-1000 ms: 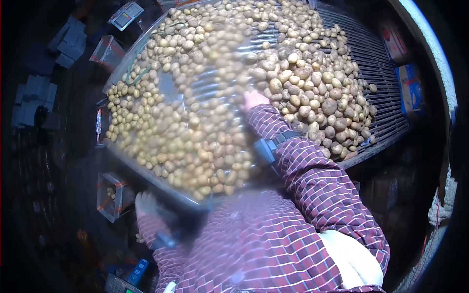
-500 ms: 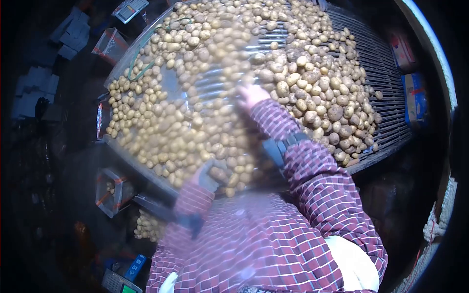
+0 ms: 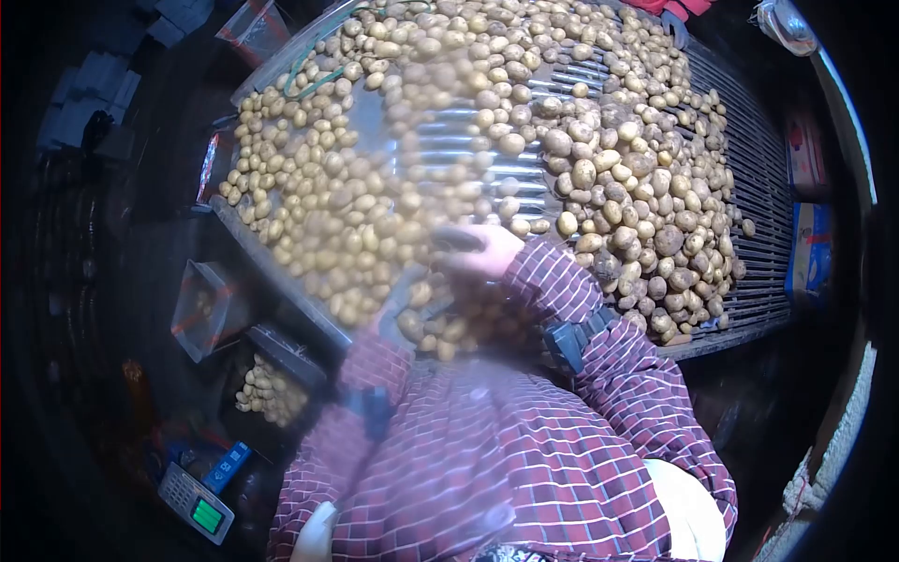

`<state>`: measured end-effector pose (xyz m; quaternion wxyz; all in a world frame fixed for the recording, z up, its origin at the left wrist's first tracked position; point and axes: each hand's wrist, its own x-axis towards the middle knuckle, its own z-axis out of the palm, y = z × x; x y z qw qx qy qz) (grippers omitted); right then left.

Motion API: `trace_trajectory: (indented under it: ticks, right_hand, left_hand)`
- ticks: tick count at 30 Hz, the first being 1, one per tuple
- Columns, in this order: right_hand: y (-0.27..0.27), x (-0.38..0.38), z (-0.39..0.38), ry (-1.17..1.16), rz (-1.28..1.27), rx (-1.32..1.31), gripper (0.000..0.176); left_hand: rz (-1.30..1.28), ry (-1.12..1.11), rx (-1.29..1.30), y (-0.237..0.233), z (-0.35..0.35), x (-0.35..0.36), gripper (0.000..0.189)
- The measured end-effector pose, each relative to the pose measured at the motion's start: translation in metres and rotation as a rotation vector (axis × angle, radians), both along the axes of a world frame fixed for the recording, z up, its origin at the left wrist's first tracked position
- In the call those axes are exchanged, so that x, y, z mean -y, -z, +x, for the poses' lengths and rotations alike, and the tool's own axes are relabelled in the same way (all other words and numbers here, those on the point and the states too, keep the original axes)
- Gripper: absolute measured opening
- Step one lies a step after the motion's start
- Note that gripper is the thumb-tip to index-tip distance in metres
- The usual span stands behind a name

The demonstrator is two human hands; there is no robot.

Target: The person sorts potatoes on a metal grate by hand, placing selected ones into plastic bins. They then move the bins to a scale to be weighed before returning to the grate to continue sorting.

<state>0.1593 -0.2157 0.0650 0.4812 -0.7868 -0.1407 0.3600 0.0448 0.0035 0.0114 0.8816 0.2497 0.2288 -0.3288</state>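
Potatoes cover much of a slatted sorting table before me. My left hand, in a grey covering, is at the table's near edge with fingers stretched out beside several potatoes; its outline is hazy. Just to its right, my right hand is low over the potatoes, its fingers curled at a dark, rounded shape that I cannot make out. Haze blurs the middle of the view. A larger heap of potatoes, some of them dirt-marked, lies right of my right hand.
Another person's gloved hand is at the far right edge. Clear-sided crates and a pile of potatoes are on the left. A scale with a lit green display is at lower left; a blue box is on the right.
My right hand has come back from the table's middle toward my left hand. My left hand stays near the front edge, its fingers more stretched. The view has shifted; another person's hand now shows.
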Motion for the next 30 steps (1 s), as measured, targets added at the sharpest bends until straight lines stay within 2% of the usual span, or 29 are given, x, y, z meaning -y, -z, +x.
trace_trajectory:
  ticks: [2, 4, 6, 7, 8, 9, 11, 12, 13, 15, 16, 18, 20, 22, 24, 25, 27, 29, 30]
  right_hand:
    - [0.001, 0.006, -0.006, 0.052, 0.069, -0.056, 0.048]
    - [0.025, 0.016, -0.015, 0.118, 0.127, -0.102, 0.044]
    - [0.029, 0.022, -0.023, 0.131, -0.048, 0.025, 0.040]
    - [0.033, 0.026, -0.026, 0.130, -0.134, 0.090, 0.037]
    - [0.043, 0.028, -0.035, 0.264, -0.082, 0.152, 0.034]
    - [0.053, 0.030, -0.038, 0.230, -0.237, 0.283, 0.035]
    - [0.031, 0.020, -0.038, 0.163, -0.543, 0.543, 0.037]
    - [0.021, 0.005, -0.030, 0.127, -0.570, 0.555, 0.038]
    - [0.028, -0.008, -0.020, 0.086, -0.487, 0.602, 0.037]
    - [0.058, -0.039, 0.000, -0.004, -0.308, 0.684, 0.036]
    - [0.065, -0.061, 0.013, -0.088, -0.372, 0.610, 0.033]
    - [0.075, -0.094, 0.021, -0.184, -0.568, 0.549, 0.027]
    - [0.043, -0.104, 0.016, -0.202, -0.611, 0.480, 0.026]
    - [0.021, -0.108, 0.012, -0.217, -0.672, 0.446, 0.026]
    - [0.067, -0.108, 0.025, -0.250, -0.739, 0.456, 0.028]
    - [0.056, -0.108, 0.024, -0.281, -0.726, 0.476, 0.029]
    - [0.079, -0.111, 0.021, -0.230, -0.767, 0.521, 0.029]
    - [0.063, -0.116, 0.014, -0.327, -0.845, 0.506, 0.029]
    - [0.083, -0.110, 0.013, -0.356, -0.839, 0.566, 0.027]
  left_hand:
    - [0.053, 0.012, -0.056, -0.018, 0.001, 0.000, 0.054]
    - [0.025, -0.113, -0.122, 0.013, -0.015, -0.004, 0.049]
    - [0.085, -0.155, -0.111, 0.016, -0.022, -0.011, 0.046]
    - [0.162, -0.138, -0.072, -0.001, -0.023, -0.016, 0.044]
    - [0.203, -0.139, -0.040, -0.001, -0.026, -0.025, 0.044]
    - [0.245, -0.139, -0.008, -0.001, -0.030, -0.034, 0.043]
    - [0.191, -0.156, 0.024, 0.025, -0.044, -0.062, 0.043]
    - [0.133, -0.157, 0.028, 0.029, -0.048, -0.071, 0.043]
    - [0.075, -0.157, 0.032, 0.012, -0.045, -0.074, 0.042]
    - [-0.022, -0.283, -0.136, -0.028, -0.050, -0.058, 0.042]
    - [0.009, -0.196, 0.001, 0.020, -0.068, -0.078, 0.042]
    - [0.150, -0.295, -0.072, 0.008, -0.078, -0.064, 0.042]
    - [0.239, -0.378, -0.106, -0.003, -0.086, -0.054, 0.036]
    - [0.024, -0.492, -0.088, 0.021, -0.106, -0.089, 0.034]
    - [0.151, -0.765, -0.301, 0.013, -0.108, -0.114, 0.035]
    - [0.071, -0.800, -0.240, 0.023, -0.108, -0.143, 0.036]
    - [-0.096, -0.855, -0.123, 0.074, -0.120, -0.226, 0.039]
    - [0.205, -0.964, -0.136, 0.081, -0.107, -0.298, 0.043]
    - [0.390, -0.982, -0.158, 0.085, -0.096, -0.334, 0.045]
